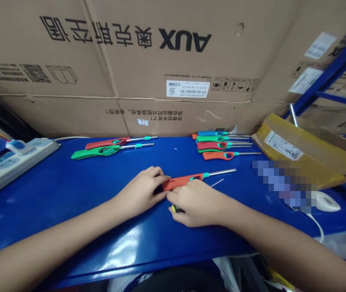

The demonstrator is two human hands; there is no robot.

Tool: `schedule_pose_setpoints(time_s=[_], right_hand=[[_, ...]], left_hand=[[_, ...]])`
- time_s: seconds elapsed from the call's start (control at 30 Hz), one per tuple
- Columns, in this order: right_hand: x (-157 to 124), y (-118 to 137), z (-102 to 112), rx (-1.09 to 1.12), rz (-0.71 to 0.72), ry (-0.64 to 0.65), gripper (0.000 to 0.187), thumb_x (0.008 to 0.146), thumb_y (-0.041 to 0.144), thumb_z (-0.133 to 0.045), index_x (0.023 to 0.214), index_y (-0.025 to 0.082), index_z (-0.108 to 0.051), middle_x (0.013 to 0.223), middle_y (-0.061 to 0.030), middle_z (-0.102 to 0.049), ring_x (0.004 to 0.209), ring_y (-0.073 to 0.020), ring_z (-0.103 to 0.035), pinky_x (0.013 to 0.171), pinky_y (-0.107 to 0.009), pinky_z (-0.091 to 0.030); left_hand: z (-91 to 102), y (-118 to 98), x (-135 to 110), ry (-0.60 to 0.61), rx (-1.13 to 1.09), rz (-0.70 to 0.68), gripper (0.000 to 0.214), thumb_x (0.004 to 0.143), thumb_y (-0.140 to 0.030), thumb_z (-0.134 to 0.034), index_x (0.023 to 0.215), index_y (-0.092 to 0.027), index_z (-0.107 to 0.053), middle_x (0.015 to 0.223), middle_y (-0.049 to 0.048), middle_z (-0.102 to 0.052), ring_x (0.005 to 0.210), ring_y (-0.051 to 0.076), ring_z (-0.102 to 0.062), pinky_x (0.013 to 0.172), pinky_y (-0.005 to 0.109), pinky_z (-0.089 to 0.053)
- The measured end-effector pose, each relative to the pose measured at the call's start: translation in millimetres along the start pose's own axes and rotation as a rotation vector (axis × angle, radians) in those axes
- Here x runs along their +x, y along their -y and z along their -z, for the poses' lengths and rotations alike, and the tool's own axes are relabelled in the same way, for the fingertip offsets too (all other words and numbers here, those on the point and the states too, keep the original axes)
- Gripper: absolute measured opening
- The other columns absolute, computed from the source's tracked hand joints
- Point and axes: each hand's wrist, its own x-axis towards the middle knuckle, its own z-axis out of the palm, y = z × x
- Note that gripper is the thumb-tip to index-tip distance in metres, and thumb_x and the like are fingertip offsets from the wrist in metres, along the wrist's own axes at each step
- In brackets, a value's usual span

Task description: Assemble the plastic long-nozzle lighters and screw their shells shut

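Note:
An orange-red long-necked lighter [180, 182] with a teal trigger area and metal tube lies across the middle of the blue table, its tube pointing right. My left hand [145, 184] is closed on the lighter's rear end, thumb and fingers on either side. In my closed right hand [199, 202] is a screwdriver [176, 209] with a black and yellow handle; its thin shaft sticks out to the right below the lighter's tube. Fingers of that hand rest against the lighter's lower edge. Most of the screwdriver's handle is hidden by the hand.
A red lighter [106, 143] and a green lighter [95, 152] lie back left. Several more lighters, including an orange one [215, 155], lie back right beside a taped box [306, 150]. A power strip [24, 162] stands left, a white mouse [327, 201] right. Cardboard [124, 81] walls the back.

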Motion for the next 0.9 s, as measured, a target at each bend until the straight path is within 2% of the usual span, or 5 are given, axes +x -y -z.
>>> schedule_pose_setpoints(time_s=[0.1,0.23,0.47,0.7,0.9], right_hand=[[3,4,-12,-0.011,0.079,0.001,0.022,0.092,0.029,-0.053,0.087,0.015,-0.069,0.078,-0.0062,-0.075,0.065,-0.0200,-0.067,0.052,-0.034,-0.021],[9,1,-21,0.020,0.084,-0.043,0.024,0.094,0.031,-0.053,0.086,0.016,-0.070,0.076,-0.0058,-0.075,0.062,-0.0185,-0.064,0.052,-0.033,-0.023],[15,-11,-20,0.059,-0.004,-0.068,0.026,0.097,0.033,-0.052,0.087,0.016,-0.069,0.078,-0.0078,-0.074,0.065,-0.0187,-0.065,0.054,-0.031,-0.024],[15,-15,-18,0.080,-0.029,-0.053,0.027,0.098,0.036,-0.052,0.091,0.017,-0.069,0.089,-0.0071,-0.076,0.070,-0.0191,-0.069,0.055,-0.031,-0.026],[15,-16,-18,0.100,-0.022,-0.047,0.026,0.097,0.036,-0.053,0.092,0.017,-0.070,0.090,-0.0077,-0.076,0.073,-0.0200,-0.070,0.056,-0.031,-0.029]], left_hand=[[3.8,6,13,0.008,-0.058,-0.045,0.028,0.097,-0.030,-0.058,0.119,-0.017,-0.068,0.104,0.0096,-0.061,0.098,0.023,-0.060,0.089,0.038,-0.053],[0.8,8,30,-0.054,-0.153,-0.095,0.032,0.099,-0.033,-0.054,0.124,-0.016,-0.065,0.103,0.0082,-0.057,0.094,0.020,-0.060,0.088,0.037,-0.055],[-8.6,-5,85,-0.169,-0.123,-0.131,0.037,0.097,-0.035,-0.058,0.123,-0.010,-0.065,0.105,0.0100,-0.056,0.099,0.023,-0.059,0.096,0.040,-0.052],[-33.6,-15,151,-0.187,-0.076,-0.148,0.033,0.095,-0.031,-0.063,0.119,-0.008,-0.067,0.109,0.0138,-0.057,0.101,0.025,-0.060,0.094,0.040,-0.052],[-50.6,-15,171,-0.188,-0.055,-0.150,0.025,0.094,-0.033,-0.065,0.105,-0.011,-0.067,0.106,0.0136,-0.059,0.097,0.026,-0.062,0.089,0.040,-0.054]])
